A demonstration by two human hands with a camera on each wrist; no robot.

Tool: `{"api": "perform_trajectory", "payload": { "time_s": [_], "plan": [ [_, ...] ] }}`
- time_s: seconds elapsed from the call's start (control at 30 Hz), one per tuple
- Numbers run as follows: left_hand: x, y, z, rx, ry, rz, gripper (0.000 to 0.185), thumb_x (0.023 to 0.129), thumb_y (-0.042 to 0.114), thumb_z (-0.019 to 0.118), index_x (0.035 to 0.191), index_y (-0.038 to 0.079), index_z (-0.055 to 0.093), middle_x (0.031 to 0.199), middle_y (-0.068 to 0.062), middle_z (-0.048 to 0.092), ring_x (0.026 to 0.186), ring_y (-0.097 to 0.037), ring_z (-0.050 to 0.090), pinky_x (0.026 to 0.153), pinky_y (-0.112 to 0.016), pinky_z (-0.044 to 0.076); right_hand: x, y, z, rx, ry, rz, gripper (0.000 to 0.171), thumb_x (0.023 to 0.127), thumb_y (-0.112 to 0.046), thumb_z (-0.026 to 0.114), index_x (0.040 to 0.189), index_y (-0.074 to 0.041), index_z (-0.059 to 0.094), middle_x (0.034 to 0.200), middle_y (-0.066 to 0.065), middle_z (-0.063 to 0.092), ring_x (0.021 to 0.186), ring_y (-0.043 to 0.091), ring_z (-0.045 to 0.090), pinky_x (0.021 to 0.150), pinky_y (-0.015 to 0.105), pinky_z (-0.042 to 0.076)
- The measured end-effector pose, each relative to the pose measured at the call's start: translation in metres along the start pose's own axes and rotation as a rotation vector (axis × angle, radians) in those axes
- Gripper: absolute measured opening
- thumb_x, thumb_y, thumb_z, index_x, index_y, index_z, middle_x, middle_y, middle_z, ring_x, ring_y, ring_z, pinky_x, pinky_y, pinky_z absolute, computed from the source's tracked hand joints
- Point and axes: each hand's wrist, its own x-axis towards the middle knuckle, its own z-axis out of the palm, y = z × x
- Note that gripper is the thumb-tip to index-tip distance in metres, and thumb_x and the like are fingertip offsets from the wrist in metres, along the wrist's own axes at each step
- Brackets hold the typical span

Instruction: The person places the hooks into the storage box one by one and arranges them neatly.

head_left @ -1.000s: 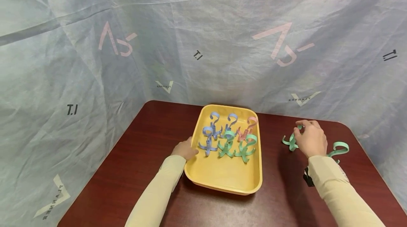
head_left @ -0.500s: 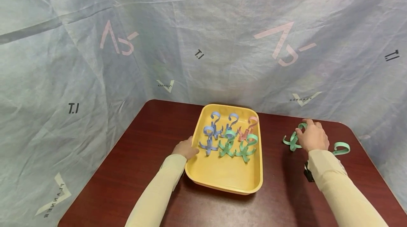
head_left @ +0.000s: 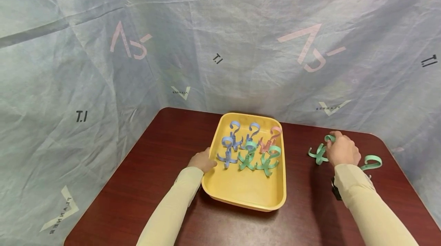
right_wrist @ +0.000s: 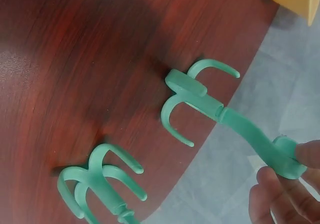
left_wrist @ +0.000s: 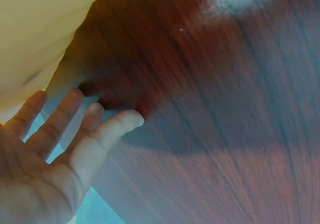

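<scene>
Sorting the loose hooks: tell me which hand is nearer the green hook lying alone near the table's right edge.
Right. The right hand sits just left of that green hook; the left hand rests against the yellow tray, far across the table.

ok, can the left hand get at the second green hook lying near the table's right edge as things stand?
Probably not: the left hand rests at the yellow tray's left rim, and the tray and right hand lie between it and that green hook.

Tray (head_left: pixel 220 184) mid-table (head_left: pixel 144 169), hooks (head_left: pixel 248 146) inside; two hooks (head_left: pixel 318 153) right of it.
</scene>
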Motion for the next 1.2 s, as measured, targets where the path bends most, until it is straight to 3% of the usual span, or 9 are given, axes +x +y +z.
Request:
{"api": "perform_trajectory", "payload": {
  "time_s": [0.23,0.4,0.6,0.83,1.1,1.2],
  "plan": [
    [-0.003,0.002,-0.001,0.004,0.004,0.000,0.059,0.094,0.022,0.066,0.147,0.003,0.047,0.113,-0.019,0.068,0.085,-0.027,0.063,0.078,-0.039,0.052,-0.007,-0.002,-0.003,0.012,0.037,-0.072,0.037,0.101,-0.013,0.054,0.134,0.004,0.055,0.124,0.037,0.057,0.084,0.054,0.061,0.061,0.056,0.047],
    [-0.005,0.003,-0.003,0.012,0.003,-0.002,0.060,0.095,0.022,0.066,0.148,0.003,0.047,0.113,-0.019,0.068,0.088,-0.029,0.063,0.081,-0.042,0.052,-0.014,-0.007,-0.007,0.049,0.045,-0.130,0.035,0.101,-0.014,0.057,0.131,0.004,0.059,0.110,0.031,0.064,0.074,0.043,0.062,0.054,0.048,0.046],
    [-0.008,0.004,-0.005,0.002,-0.004,0.003,0.059,0.094,0.023,0.066,0.146,0.003,0.048,0.106,-0.016,0.068,0.083,-0.027,0.063,0.076,-0.039,0.052,-0.023,-0.018,-0.015,0.087,0.083,-0.218,0.033,0.101,-0.016,0.060,0.131,0.000,0.063,0.103,0.023,0.069,0.072,0.035,0.064,0.052,0.043,0.046],
    [-0.006,0.003,-0.004,-0.010,-0.002,-0.008,0.055,0.095,0.022,0.066,0.145,0.004,0.049,0.100,-0.014,0.067,0.081,-0.025,0.062,0.077,-0.039,0.052,-0.032,-0.041,-0.036,0.123,0.173,-0.290,0.032,0.102,-0.018,0.061,0.130,-0.003,0.066,0.090,0.017,0.067,0.058,0.024,0.055,0.048,0.036,0.038],
    [-0.005,0.003,-0.003,0.001,-0.006,-0.009,0.058,0.095,0.024,0.067,0.146,0.006,0.048,0.102,-0.014,0.068,0.084,-0.027,0.062,0.079,-0.041,0.052,-0.042,-0.074,-0.060,0.179,0.324,-0.397,0.028,0.099,-0.015,0.066,0.125,-0.007,0.070,0.107,0.022,0.069,0.064,0.031,0.061,0.057,0.045,0.042],
    [-0.005,0.003,-0.002,0.000,-0.010,-0.008,0.059,0.095,0.023,0.065,0.148,0.005,0.047,0.104,-0.015,0.068,0.086,-0.028,0.063,0.080,-0.041,0.052,-0.050,-0.088,-0.066,0.215,0.347,-0.445,0.027,0.098,-0.013,0.067,0.125,-0.007,0.071,0.105,0.020,0.069,0.078,0.036,0.066,0.064,0.048,0.045]
  ]
}}
